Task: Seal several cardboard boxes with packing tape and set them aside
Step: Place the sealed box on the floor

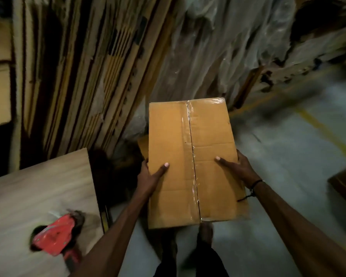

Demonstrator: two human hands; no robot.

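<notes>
A brown cardboard box (174, 136) is held out in front of me above the floor, its centre seam covered by clear packing tape. My left hand (149, 174) grips its left side, thumb lying on the top face. My right hand (239, 168) grips the right side the same way, thumb on top, a dark band on the wrist. A red tape dispenser (56, 235) lies on the pale wooden table (28, 192) at the lower left, away from both hands.
Flattened cardboard sheets (84, 72) lean upright behind the table. Plastic-wrapped bundles (218, 47) stand beyond the box. Another box corner (143, 145) shows under the held one. The grey concrete floor (288, 156) with yellow lines spreads right; a dark brown object (344, 184) sits at the right edge.
</notes>
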